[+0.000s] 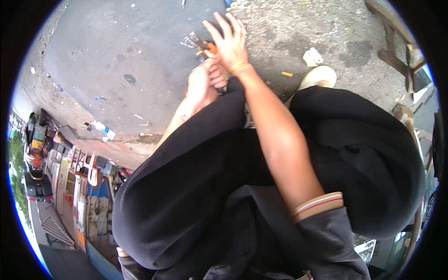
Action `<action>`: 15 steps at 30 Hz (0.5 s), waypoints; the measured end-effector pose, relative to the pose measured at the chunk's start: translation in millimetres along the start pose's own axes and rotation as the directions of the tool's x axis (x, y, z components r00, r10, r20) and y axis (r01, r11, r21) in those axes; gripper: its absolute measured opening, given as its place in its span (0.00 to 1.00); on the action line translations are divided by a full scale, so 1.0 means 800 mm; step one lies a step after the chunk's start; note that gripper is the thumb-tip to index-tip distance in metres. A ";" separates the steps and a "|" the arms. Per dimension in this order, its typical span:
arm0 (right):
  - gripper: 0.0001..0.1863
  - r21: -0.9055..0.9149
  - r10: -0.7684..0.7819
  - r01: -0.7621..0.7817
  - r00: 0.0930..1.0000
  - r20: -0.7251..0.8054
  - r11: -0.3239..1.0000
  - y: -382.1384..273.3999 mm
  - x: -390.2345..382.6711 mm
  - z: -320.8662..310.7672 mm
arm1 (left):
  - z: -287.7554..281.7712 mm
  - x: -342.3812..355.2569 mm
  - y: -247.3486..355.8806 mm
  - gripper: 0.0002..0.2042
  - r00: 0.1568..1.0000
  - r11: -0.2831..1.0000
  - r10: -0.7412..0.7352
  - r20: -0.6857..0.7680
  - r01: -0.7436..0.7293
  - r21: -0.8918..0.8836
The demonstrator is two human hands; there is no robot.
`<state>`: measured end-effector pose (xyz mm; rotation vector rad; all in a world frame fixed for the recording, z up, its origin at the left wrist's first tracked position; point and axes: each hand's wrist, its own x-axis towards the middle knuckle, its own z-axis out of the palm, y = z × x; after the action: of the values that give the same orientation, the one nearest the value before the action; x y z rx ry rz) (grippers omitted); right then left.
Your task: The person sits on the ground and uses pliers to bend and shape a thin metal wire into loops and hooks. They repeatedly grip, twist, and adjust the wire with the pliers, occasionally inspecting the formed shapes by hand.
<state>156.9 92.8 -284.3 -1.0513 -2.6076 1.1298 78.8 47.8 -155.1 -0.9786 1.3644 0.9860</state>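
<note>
My left hand (203, 80) is closed in a fist low over the ground, beside my knee. A tool with orange and dark parts (211, 48) sticks out past its fingers, its kind hard to make out through the blur. At the tool's far end are thin, shiny metal pieces (190, 40). Just right of the fist, my right hand (231, 50) has its fingers stretched out and spread, its heel close against the left hand. Nothing shows in its fingers, though its thumb side is partly hidden near the orange part.
A dark grey sheet (102, 60) covers ground at the left, beside rough concrete (280, 28). A pale shoe (319, 77), a crumpled white scrap (312, 57) and an orange bit (287, 74) lie right. Wooden framing (394, 60) stands far right; a motorcycle (37, 163) is far left.
</note>
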 end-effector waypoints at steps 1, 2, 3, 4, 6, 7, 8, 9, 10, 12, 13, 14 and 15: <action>0.37 0.028 0.004 -0.004 1.000 -0.015 1.000 -0.001 -0.001 0.001 | 0.003 0.006 0.002 0.21 0.998 1.000 0.004 0.058 -0.004 -0.009; 0.37 0.005 0.001 -0.001 1.000 -0.013 1.000 0.000 -0.001 0.001 | 0.002 0.007 0.002 0.22 0.999 1.000 -0.019 0.041 0.020 -0.020; 0.37 -0.012 0.010 -0.010 1.000 0.007 1.000 -0.002 0.000 0.001 | 0.006 0.013 0.002 0.22 0.998 0.999 0.006 0.064 -0.004 -0.034; 0.35 0.009 0.011 -0.011 1.000 -0.012 1.000 -0.003 -0.001 -0.001 | 0.004 0.011 0.003 0.22 0.997 0.999 0.017 0.073 -0.014 -0.039; 0.34 0.065 0.011 -0.009 1.000 -0.029 0.998 -0.005 0.000 -0.006 | 0.003 0.010 -0.001 0.21 1.000 0.999 0.000 0.007 0.000 -0.042; 0.33 0.067 0.003 0.000 0.999 -0.047 0.998 -0.006 0.001 -0.009 | 0.000 0.006 -0.002 0.21 0.998 0.999 0.044 0.041 -0.043 -0.024; 0.33 0.083 -0.002 0.006 0.999 -0.047 0.997 -0.007 0.001 -0.011 | 0.001 0.007 -0.004 0.21 0.997 0.998 0.060 0.045 -0.059 -0.019; 0.33 0.073 -0.011 0.014 0.999 -0.048 0.997 -0.006 0.002 -0.014 | 0.000 0.007 -0.006 0.21 0.994 0.997 0.082 0.066 -0.081 -0.012; 0.34 0.064 -0.018 0.021 0.999 -0.048 0.998 -0.007 0.002 -0.016 | -0.002 0.005 -0.009 0.21 0.990 0.993 0.115 0.087 -0.116 0.007; 0.35 0.097 -0.014 0.018 0.999 -0.040 0.995 -0.009 0.000 -0.020 | -0.004 0.003 -0.015 0.20 0.987 0.988 0.146 0.073 -0.149 0.041; 0.36 0.137 -0.008 0.013 0.999 -0.035 0.991 -0.009 -0.001 -0.023 | -0.005 0.002 -0.019 0.20 0.980 0.982 0.174 0.098 -0.180 0.053; 0.36 0.174 -0.005 0.010 1.000 -0.030 0.985 -0.010 -0.003 -0.026 | -0.006 -0.002 -0.025 0.20 0.972 0.967 0.213 0.098 -0.224 0.119; 0.37 0.208 0.019 -0.010 0.999 -0.041 0.978 -0.012 -0.006 -0.029 | -0.008 -0.005 -0.030 0.20 0.957 0.943 0.263 0.120 -0.281 0.177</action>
<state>163.2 99.0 -260.7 -1.0392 -2.3891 1.3330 100.0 34.3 -151.2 -0.6004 1.5100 1.0681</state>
